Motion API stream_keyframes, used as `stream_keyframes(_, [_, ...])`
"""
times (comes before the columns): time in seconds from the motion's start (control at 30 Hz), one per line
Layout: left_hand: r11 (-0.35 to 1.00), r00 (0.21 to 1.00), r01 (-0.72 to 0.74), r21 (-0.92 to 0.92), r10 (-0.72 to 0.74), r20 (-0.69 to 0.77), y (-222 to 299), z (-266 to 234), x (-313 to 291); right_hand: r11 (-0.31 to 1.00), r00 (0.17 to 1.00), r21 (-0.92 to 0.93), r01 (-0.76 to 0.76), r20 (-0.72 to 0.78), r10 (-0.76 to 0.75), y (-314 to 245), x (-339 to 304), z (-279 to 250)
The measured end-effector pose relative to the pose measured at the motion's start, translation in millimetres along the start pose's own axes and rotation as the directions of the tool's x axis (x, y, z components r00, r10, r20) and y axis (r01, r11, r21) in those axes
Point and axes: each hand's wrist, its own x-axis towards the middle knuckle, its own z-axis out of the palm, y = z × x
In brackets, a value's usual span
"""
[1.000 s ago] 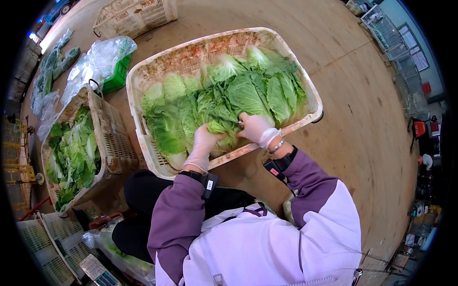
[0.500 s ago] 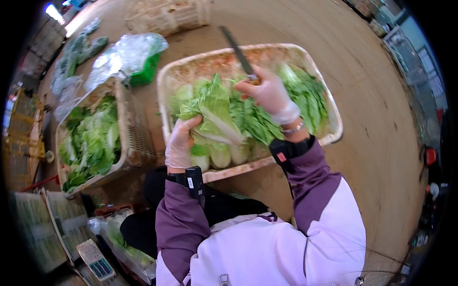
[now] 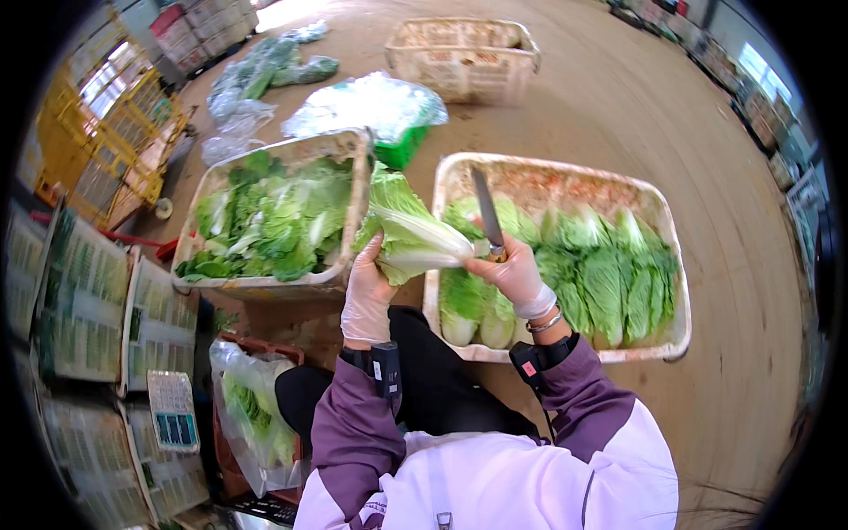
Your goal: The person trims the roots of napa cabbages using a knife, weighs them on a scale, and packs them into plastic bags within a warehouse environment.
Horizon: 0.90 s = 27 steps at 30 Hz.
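My gloved left hand (image 3: pixel 369 284) is closed round the leafy side of a napa cabbage (image 3: pixel 413 231), held tilted in the air between two crates. In my gloved right hand (image 3: pixel 515 276) is a knife (image 3: pixel 488 212), its handle in the grip and its blade pointing up and away. The right fingertips also touch the pale stem end of that cabbage. Beneath and beyond the right hand, a white crate (image 3: pixel 565 164) bears several cabbages (image 3: pixel 605 287) lying side by side. At the left, a second white crate (image 3: pixel 231 281) is filled with loose green leaves (image 3: pixel 274 216).
A green crate (image 3: pixel 397 152) under clear plastic stands behind the leaf crate. Farther back is another dirty white crate (image 3: pixel 464 66). Near my left knee sits a plastic bag with cabbage (image 3: pixel 256 415), beside stacked crates (image 3: pixel 84 300). A yellow metal frame (image 3: pixel 106 124) is at the far left.
The cabbage has been lifted from over the right crate and moved left, toward the leaf crate. My right hand has brought the knife to its stem end. The view has turned left.
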Motion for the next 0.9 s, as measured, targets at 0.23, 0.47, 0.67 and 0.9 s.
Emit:
stream_keyframes(0.23, [0.922, 0.923, -0.366, 0.126, 0.377, -0.076, 93, -11, -26, 0.979, 0.922, 0.019, -0.201, 0.342, 0.182, -13, 65, 73])
stream_keyframes(0.47, [0.633, 0.612, -0.769, 0.086, 0.769, -0.183, 181, -68, -72, 0.99, 0.945, 0.116, 0.084, 0.306, -0.116, -98, 180, 219])
stream_keyframes(0.67, [0.49, 0.463, -0.857, 0.163, 0.869, -0.176, 206, -82, -69, 0.909, 0.878, -0.417, -0.018, 0.428, 0.214, -41, 211, 285])
stream_keyframes(0.9, [0.439, 0.619, -0.622, 0.648, 0.782, 0.065, 208, -73, -73, 0.804, 0.682, 0.212, -0.556, 0.669, 0.295, 14, 175, 290])
